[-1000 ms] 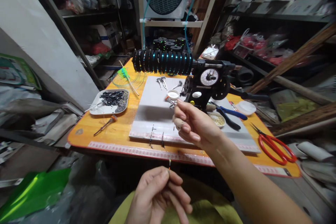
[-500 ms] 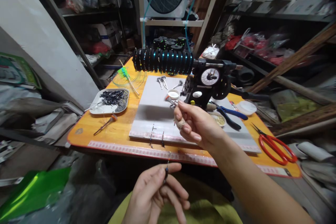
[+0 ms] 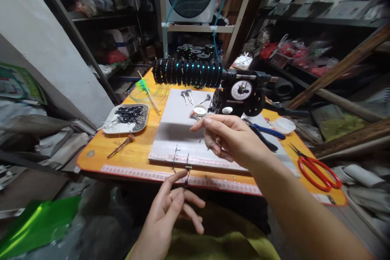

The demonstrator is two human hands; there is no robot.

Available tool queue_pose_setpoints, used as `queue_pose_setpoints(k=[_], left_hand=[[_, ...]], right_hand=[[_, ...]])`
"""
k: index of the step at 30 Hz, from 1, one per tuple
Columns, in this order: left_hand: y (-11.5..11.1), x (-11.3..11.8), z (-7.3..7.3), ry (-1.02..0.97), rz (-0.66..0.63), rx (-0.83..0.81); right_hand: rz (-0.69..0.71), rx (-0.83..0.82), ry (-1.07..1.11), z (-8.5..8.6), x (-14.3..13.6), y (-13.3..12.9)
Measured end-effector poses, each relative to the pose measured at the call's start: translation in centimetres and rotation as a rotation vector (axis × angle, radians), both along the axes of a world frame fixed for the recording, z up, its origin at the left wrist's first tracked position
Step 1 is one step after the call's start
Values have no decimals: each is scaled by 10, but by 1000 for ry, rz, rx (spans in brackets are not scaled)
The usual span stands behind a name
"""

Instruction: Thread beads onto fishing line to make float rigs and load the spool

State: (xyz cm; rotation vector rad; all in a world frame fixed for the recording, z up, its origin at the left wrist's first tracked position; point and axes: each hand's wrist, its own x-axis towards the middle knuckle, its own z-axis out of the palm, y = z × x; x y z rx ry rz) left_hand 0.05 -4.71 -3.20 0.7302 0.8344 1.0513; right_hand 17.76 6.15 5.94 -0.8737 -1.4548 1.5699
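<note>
The small dark float (image 3: 186,180) sits at the tips of our left hand (image 3: 169,215), just off the near edge of the orange table (image 3: 140,156); its long axis runs close to upright, leaning a little, with the upper end pointing toward the white board (image 3: 179,130) and the lower end toward our lap; it is too small for us to tell which end is which. Our left hand is half open, palm turned inward; the forefinger and thumb reach up and meet at the float, pinching it lightly as far as we can see, while the other fingers spread loosely downward. Our right hand (image 3: 227,138) hovers over the white board, near the black winding machine (image 3: 240,95); its forefinger and thumb stretch out to the left, close together, and whether they nip a thin line we cannot tell; the remaining fingers curl under, and one fingertip looks wrapped in tape. On the machine's shaft a row of black spools (image 3: 187,73) lies across the table's far side; blue-handled pliers (image 3: 268,132) lie just beyond our right hand; red scissors (image 3: 318,168) lie well apart at the right end; a white tray (image 3: 122,124) with dark small parts lies at the left.
</note>
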Motion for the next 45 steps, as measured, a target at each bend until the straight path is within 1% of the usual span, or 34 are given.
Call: queue_pose_setpoints(k=[2,5,8,10,14,19,23,25,28,32,35,37,39,41,42,43,44,45], left_hand=[[-6,-1,-2,13,48,7],[-18,-3,-7,58,117,31],[-29,-4,-8,82,158,27],[-35,-5,-7,84,179,19],[-40,-4,3,38,217,-4],[-43,-3,14,-8,233,-13],[-43,-3,15,6,227,-18],[-43,-3,15,24,231,-19],[-44,-2,15,44,233,-16],[-43,1,13,73,236,-2],[-38,2,6,134,202,12],[-31,1,0,215,166,38],[-23,-1,-4,345,120,79],[-12,-4,-2,509,23,125],[-5,-6,2,599,-12,159],[2,-8,7,685,-16,204],[11,-9,13,764,25,265],[21,-10,19,830,108,342]], right_hand=[[-1,-63,-1,-8,-2,-3],[26,-151,-70,-25,-8,-18],[137,-207,-143,-43,-13,-41],[201,-245,-146,-52,-17,-55],[199,-331,-3,-65,-25,-71],[180,-382,141,-71,-29,-77],[148,-373,188,-69,-27,-76],[84,-347,209,-65,-27,-71],[-49,-308,260,-58,-27,-59],[-138,-266,320,-41,-31,-34],[-166,-180,336,-22,-31,-12],[-169,-97,308,-10,-29,1],[-150,2,230,-2,-24,10],[-116,84,107,2,-19,16],[-98,105,46,3,-17,17],[-84,115,-8,3,-14,18],[-74,117,-50,3,-12,18],[-68,118,-79,3,-10,18]])
